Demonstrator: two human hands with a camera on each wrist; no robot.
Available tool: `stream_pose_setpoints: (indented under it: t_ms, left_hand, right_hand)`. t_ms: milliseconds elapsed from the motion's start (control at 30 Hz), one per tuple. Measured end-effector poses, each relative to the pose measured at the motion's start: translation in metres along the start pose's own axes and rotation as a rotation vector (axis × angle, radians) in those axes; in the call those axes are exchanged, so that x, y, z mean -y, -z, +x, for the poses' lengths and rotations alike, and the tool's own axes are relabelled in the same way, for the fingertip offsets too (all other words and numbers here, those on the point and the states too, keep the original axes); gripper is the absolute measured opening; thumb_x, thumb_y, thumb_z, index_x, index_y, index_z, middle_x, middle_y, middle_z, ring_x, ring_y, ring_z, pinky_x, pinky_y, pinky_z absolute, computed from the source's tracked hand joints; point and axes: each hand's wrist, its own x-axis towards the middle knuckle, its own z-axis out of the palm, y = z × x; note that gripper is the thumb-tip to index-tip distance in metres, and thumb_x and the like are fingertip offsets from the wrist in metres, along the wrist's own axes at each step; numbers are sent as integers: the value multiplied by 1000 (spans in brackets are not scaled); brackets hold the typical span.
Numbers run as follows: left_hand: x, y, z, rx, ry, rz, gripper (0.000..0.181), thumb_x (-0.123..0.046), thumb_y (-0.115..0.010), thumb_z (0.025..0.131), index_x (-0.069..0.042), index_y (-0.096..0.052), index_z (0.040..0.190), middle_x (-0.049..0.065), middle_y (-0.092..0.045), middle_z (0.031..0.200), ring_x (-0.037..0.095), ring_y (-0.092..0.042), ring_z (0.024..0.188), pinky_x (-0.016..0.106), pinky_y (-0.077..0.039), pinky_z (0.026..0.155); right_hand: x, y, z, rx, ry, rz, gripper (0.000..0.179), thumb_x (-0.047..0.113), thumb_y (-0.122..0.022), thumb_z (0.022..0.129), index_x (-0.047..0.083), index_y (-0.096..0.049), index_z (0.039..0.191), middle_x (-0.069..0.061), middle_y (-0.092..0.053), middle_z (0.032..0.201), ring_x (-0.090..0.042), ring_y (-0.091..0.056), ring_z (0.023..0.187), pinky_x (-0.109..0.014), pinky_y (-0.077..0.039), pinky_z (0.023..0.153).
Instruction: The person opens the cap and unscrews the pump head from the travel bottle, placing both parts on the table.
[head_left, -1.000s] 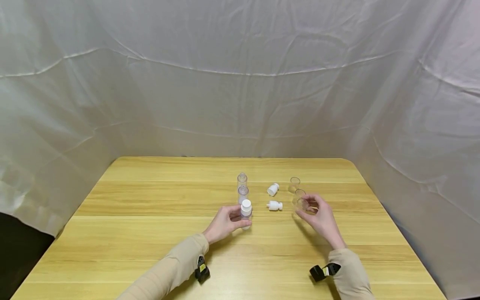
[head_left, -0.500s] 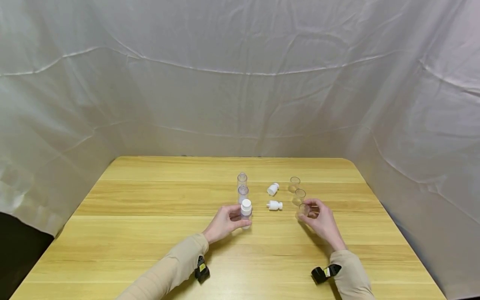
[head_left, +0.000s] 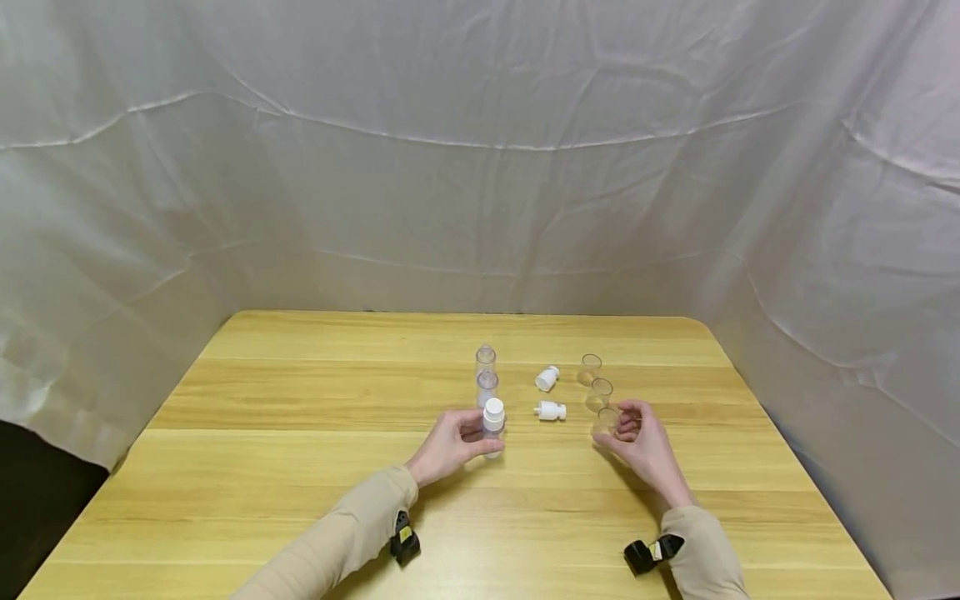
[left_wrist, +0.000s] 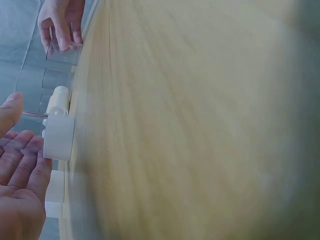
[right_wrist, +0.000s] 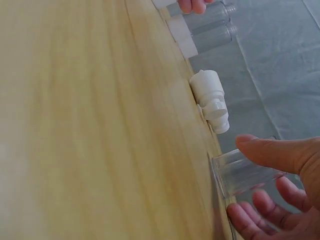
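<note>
Nearest, the left hand [head_left: 452, 445] holds an upright bottle with a white top [head_left: 492, 417], thumb on the near side and fingers beyond, the grip narrowed to the bottle's width. To the right of it, well apart across the worktop [head_left: 525, 517], the front clear cup [right_wrist: 240, 175] stands upright at the right hand [head_left: 640, 439]. That grip is about as wide as the cup, thumb and fingers on either side; whether they press on it, I cannot tell. The relation that seems to matter is this sideways gap: bottle and cup both stand with their long axes upright, and the cup is far nearer the right hand.

Just beyond, between the two hands, the nearer white pump head [head_left: 551, 411] lies on its side, long axis running left to right, thin stem toward the bottles. Past it, the farther white pump head [head_left: 547, 379] lies aslant. Two more clear bottles [head_left: 487, 387] stand behind the held one, and two more cups [head_left: 600, 397] behind the front cup.
</note>
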Motion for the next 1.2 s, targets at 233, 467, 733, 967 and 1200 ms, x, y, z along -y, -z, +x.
stream_pose_setpoints:
  t_ms: [233, 467, 733, 967, 1200]
  left_hand:
    - [-1, 0, 1, -4, 7, 4, 45, -12, -74, 90, 5, -62, 129, 24, -68, 126, 37, -67, 117, 37, -57, 104]
    - [-2, 0, 1, -4, 5, -2, 44, -12, -74, 90, 5, -61, 129, 25, -68, 125, 37, -68, 117, 35, -58, 103]
    - [0, 0, 0, -1, 4, 6, 44, -13, -74, 90, 4, -62, 129, 24, -68, 127, 37, -67, 118, 37, -57, 105]
    - [2, -1, 1, -3, 11, 9, 45, -14, -75, 90, 3, -62, 130, 23, -69, 127, 35, -68, 118, 36, -56, 105]
    - [3, 0, 0, 5, -11, 3, 44, -12, -73, 91, 4, -61, 130, 25, -68, 127, 36, -68, 117, 33, -57, 103]
  right_hand:
    - [0, 3, -10, 30, -16, -102, 44, 32, -83, 83, 4, -51, 91, -1, -50, 78, -12, -46, 71, -20, -41, 59]
    - [14, -7, -16, 203, 10, -71, 42, 41, -79, 85, 7, -61, 70, 4, -54, 55, -7, -48, 46, -19, -42, 44]
    - [34, -26, -16, 462, 155, 108, 38, 25, -62, 101, -7, -70, 83, -16, -71, 69, -14, -67, 55, -30, -62, 53]
    - [51, -44, -13, 487, 315, 162, 38, 20, -47, 108, -10, -69, 108, -26, -75, 101, -34, -75, 90, -32, -65, 81]
    - [72, -55, -12, 360, 409, 136, 37, 23, -47, 108, -4, -66, 123, -19, -73, 118, -33, -71, 106, -28, -61, 95]
